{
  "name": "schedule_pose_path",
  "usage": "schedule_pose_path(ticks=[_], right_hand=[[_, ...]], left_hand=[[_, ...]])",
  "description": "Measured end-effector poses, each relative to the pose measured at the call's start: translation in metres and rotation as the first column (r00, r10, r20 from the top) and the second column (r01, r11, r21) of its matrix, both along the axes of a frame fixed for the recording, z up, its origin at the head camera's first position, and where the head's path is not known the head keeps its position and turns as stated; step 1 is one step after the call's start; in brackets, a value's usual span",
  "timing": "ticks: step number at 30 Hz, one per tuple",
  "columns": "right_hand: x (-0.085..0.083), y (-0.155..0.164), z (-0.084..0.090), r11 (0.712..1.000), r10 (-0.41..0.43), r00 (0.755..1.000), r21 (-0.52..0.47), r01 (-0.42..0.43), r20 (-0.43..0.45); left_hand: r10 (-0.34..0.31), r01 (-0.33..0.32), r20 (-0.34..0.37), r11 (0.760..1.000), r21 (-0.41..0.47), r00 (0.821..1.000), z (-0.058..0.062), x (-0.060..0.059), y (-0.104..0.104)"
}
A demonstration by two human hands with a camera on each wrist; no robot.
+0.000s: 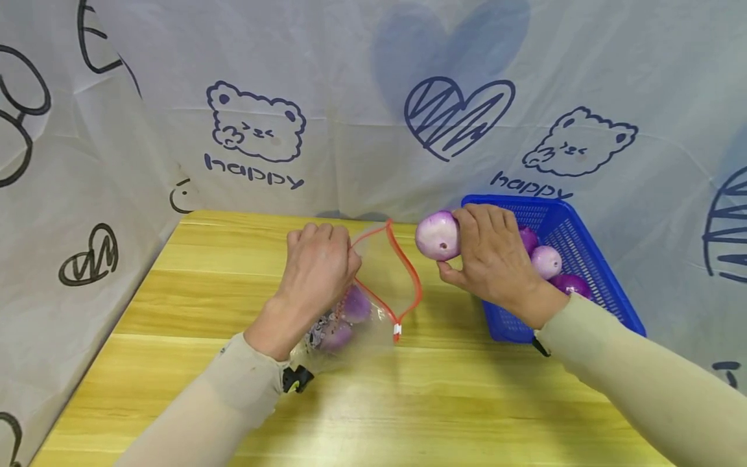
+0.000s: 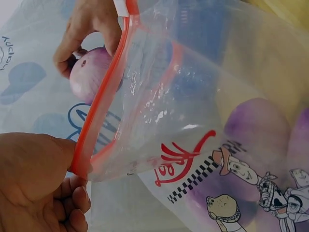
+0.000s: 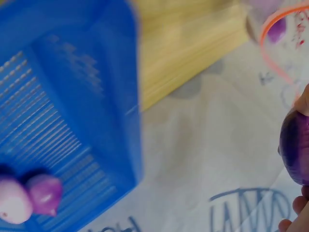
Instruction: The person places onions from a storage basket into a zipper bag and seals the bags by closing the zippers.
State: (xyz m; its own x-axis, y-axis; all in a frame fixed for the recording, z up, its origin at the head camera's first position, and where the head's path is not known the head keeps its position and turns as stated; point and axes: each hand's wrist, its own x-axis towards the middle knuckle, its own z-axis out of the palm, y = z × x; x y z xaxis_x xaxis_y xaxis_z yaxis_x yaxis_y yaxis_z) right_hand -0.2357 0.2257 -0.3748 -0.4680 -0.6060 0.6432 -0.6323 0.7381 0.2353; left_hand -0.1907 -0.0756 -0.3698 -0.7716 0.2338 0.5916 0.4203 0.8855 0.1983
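Note:
With thumb and fingers my left hand (image 1: 320,263) pinches the red-edged rim of a clear zip bag (image 1: 379,292), whose mouth gapes toward the right. Printed cartoon figures mark the bag, and several purple onions (image 2: 256,125) lie inside it. My right hand (image 1: 496,259) grips another purple onion (image 1: 438,235) between the bag's mouth and a blue basket (image 1: 607,285). In the left wrist view this onion (image 2: 91,75) appears beyond the red zip edge, outside the bag. A white slider (image 1: 397,329) sits at the near end of the zip.
The blue basket stands at the right of the wooden table (image 1: 432,415), with several purple onions (image 1: 546,261) in it. A white cloth (image 1: 362,117) with drawn bears and hearts hangs behind the table and along its left side.

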Motion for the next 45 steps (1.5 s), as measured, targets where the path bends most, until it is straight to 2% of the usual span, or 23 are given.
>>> schedule_pose_path(ticks=[7,11,17,23,25,30,34,41,45], right_hand=[[0.017,-0.031,0.001,0.993,0.115,0.993,0.002,-0.115,0.000],[0.022,-0.047,-0.004,0.985,0.169,0.985,0.020,-0.170,0.024],[0.023,-0.062,-0.014,0.988,0.106,0.994,0.105,-0.109,0.032],[0.026,-0.075,-0.022,0.987,0.065,0.997,0.146,-0.059,-0.034],[0.027,-0.079,-0.024,0.987,0.088,0.995,0.139,-0.082,-0.035],[0.028,-0.085,-0.028,0.974,0.195,0.980,0.108,-0.198,0.033],[0.028,-0.088,-0.030,0.965,0.235,0.971,0.109,-0.239,0.051],[0.025,-0.091,-0.029,0.949,0.276,0.961,0.157,-0.272,-0.004],[0.024,-0.089,-0.026,0.938,0.335,0.939,0.124,-0.325,-0.078]], left_hand=[[0.001,-0.002,0.009,0.999,0.032,1.000,0.006,0.001,0.001],[0.000,-0.001,0.028,0.999,0.040,1.000,0.010,0.002,0.002],[-0.016,0.013,0.058,0.999,0.044,0.998,0.015,0.005,0.007],[-0.022,0.020,0.073,0.999,0.031,0.997,0.018,0.006,0.012],[-0.021,0.019,0.082,0.999,0.028,0.996,0.019,0.006,0.014],[-0.031,0.028,0.096,0.999,0.032,0.995,0.023,0.007,0.017],[-0.038,0.034,0.089,0.998,0.046,0.995,0.026,0.008,0.019],[-0.039,0.029,0.105,0.995,0.094,0.994,0.034,0.010,0.020],[-0.004,-0.012,0.107,0.990,0.142,0.994,0.039,0.008,0.015]])
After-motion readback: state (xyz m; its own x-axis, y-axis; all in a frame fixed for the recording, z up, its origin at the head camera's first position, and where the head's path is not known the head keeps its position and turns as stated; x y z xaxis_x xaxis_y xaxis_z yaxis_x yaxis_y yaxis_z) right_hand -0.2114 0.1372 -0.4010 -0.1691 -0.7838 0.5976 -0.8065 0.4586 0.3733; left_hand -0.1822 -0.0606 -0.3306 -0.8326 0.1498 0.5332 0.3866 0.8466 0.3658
